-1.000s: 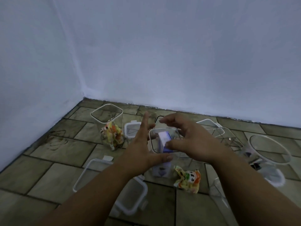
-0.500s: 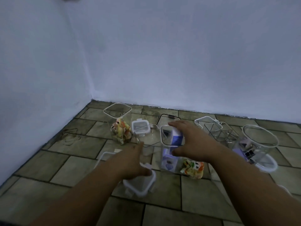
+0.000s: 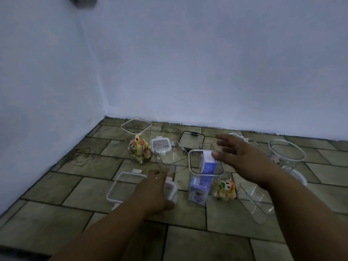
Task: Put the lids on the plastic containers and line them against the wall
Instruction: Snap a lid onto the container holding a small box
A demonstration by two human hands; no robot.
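Lying partly beneath the spread left grip [image 3: 156, 191] is a lid [image 3: 125, 185] — white-rimmed.

Two bare forearms, bare left grip [image 3: 154, 191], bare right grip [image 3: 237, 157]

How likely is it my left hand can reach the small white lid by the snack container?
Probably yes, though not straight: an empty clear container stands between the left hand and the small white lid, partly in front of it. Reaching over its rim looks free.
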